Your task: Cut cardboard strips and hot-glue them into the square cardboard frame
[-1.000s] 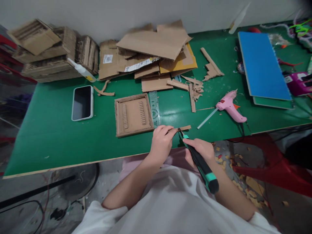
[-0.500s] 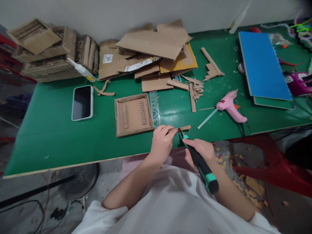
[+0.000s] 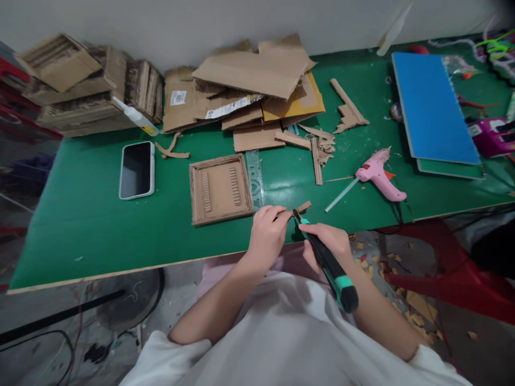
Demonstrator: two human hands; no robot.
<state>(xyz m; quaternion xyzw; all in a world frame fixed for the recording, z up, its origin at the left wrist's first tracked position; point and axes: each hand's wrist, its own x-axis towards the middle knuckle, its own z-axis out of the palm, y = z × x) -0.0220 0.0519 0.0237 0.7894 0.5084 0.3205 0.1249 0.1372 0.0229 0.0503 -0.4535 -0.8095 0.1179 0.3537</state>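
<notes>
1. Your left hand (image 3: 267, 233) pinched a cardboard strip (image 3: 304, 206) near the front edge of the green table (image 3: 161, 238).
2. Your right hand (image 3: 335, 241) was wrapped around a black-and-green cutter (image 3: 330, 264), its blade (image 3: 296, 214) at the strip beside your left hand.

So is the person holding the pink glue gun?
No, the pink glue gun lies on the green table, while the right hand grips a black-and-green tool.

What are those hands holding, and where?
The right hand holds the cutter by the front of its handle; the left hand holds the cardboard strip just left of the blade.
</notes>
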